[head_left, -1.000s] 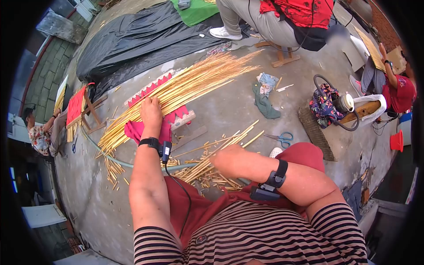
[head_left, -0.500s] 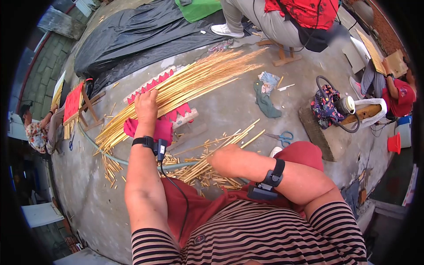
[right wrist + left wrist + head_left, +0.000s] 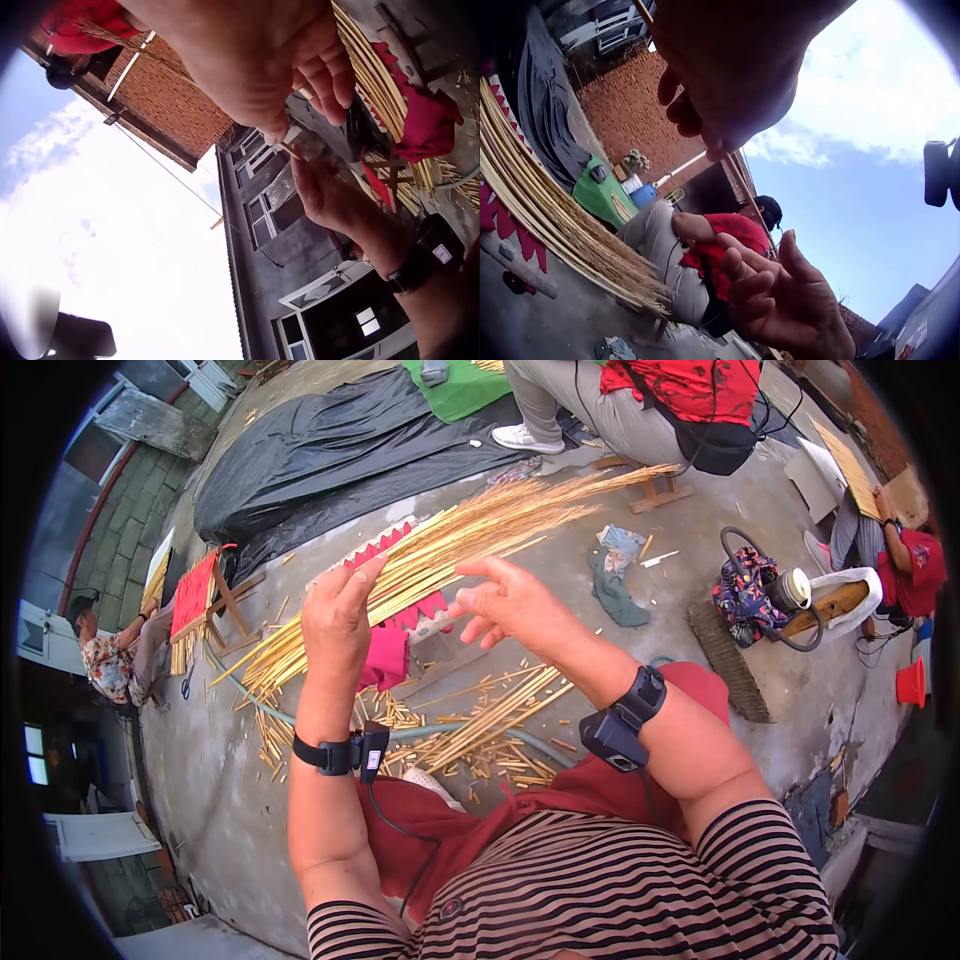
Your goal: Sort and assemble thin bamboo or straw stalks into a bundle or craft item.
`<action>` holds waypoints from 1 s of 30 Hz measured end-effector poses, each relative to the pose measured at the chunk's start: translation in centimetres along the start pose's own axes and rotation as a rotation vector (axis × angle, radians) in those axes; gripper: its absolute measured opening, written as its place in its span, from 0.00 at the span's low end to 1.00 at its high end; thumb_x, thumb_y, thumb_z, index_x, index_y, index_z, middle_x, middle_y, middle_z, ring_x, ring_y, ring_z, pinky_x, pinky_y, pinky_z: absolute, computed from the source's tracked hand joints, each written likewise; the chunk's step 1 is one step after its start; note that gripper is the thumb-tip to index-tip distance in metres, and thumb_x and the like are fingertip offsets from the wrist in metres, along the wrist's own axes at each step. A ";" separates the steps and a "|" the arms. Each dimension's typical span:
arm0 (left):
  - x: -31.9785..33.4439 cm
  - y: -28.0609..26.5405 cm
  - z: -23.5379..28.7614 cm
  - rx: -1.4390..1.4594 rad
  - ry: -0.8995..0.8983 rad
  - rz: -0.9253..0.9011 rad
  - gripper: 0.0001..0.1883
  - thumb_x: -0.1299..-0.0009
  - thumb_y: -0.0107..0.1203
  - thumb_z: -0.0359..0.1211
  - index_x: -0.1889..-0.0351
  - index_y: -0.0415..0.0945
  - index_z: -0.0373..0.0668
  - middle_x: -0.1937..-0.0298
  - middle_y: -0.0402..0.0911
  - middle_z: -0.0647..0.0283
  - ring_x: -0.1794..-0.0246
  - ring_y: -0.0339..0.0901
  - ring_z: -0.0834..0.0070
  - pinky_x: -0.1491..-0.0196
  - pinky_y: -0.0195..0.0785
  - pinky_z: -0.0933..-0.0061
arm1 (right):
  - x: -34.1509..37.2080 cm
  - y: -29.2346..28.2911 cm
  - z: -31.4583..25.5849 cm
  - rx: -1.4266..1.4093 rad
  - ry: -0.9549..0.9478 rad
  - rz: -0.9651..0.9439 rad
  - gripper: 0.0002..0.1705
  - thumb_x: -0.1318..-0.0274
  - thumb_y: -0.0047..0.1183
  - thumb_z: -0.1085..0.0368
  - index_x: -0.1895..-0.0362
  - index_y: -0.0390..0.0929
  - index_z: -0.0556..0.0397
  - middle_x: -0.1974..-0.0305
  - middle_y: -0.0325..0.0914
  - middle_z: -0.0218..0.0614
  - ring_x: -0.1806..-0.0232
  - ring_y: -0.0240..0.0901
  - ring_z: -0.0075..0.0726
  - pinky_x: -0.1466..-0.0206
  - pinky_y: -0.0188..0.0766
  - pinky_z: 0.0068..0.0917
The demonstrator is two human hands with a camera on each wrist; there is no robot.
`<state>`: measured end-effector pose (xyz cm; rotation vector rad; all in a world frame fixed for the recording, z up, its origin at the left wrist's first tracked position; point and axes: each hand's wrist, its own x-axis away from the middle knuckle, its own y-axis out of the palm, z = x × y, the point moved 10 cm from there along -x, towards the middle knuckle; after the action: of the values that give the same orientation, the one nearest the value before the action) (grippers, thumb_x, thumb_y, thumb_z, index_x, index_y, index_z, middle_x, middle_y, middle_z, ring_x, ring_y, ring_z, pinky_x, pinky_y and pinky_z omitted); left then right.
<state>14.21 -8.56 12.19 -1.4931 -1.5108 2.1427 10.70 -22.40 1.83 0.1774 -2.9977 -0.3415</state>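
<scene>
My left hand [image 3: 335,622] is raised over the near end of a bundle of straw stalks [image 3: 415,565] with feathery tips. It pinches one thin stalk [image 3: 740,178], seen between its fingertips in the left wrist view. My right hand [image 3: 515,605] is held up to its right, fingers spread and loosely bent, close to that stalk. In the right wrist view the stalk's feathery end [image 3: 139,51] passes behind my right hand [image 3: 247,64], whose thumb tip is near my left fingertips [image 3: 304,169]. Beneath the bundle is a support with red zigzag trim [image 3: 425,610] and a magenta cloth [image 3: 385,658].
Cut stalk pieces [image 3: 490,755] and a hose [image 3: 525,740] lie on the concrete before my knees. A black sheet [image 3: 300,470] spreads at the back. A seated person [image 3: 640,415] is beyond the bundle. Rags [image 3: 618,575], a brick-like block [image 3: 728,665] and a bag [image 3: 745,600] lie to the right.
My right hand has risen from the loose stalks in front of my knees to beside my left hand. The left hand has lifted off the bundle with one stalk, whose tip now reaches further right.
</scene>
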 end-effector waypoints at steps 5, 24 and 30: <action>3.8 0.0 0.5 0.193 -0.169 -0.246 0.17 0.40 0.53 0.20 0.52 0.77 0.42 0.73 0.73 0.59 0.69 0.72 0.68 0.63 0.66 0.71 | -0.2 -2.9 -1.6 -0.325 -0.184 0.158 0.11 0.38 0.49 0.61 0.58 0.72 0.54 0.68 0.77 0.34 0.75 0.71 0.19 0.72 0.70 0.16; 5.7 0.7 1.8 0.604 -0.585 -0.147 0.03 0.39 0.56 0.24 0.67 0.77 0.36 0.74 0.78 0.67 0.73 0.74 0.82 0.69 0.66 0.81 | 0.2 9.2 5.0 0.555 0.055 -0.400 0.10 0.44 0.48 0.68 0.59 0.74 0.60 0.70 0.77 0.32 0.72 0.77 0.27 0.71 0.72 0.23; 7.2 2.6 1.1 0.787 -0.720 -0.189 0.01 0.36 0.55 0.25 0.68 0.75 0.37 0.78 0.73 0.71 0.78 0.70 0.87 0.75 0.63 0.84 | 0.0 2.8 0.0 0.293 -0.049 -0.088 0.10 0.42 0.50 0.65 0.58 0.76 0.56 0.71 0.77 0.30 0.76 0.72 0.18 0.74 0.67 0.16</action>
<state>10.81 -6.33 5.56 -0.3256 -0.6639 2.7834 10.43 -19.69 2.48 0.3318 -3.0801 0.0901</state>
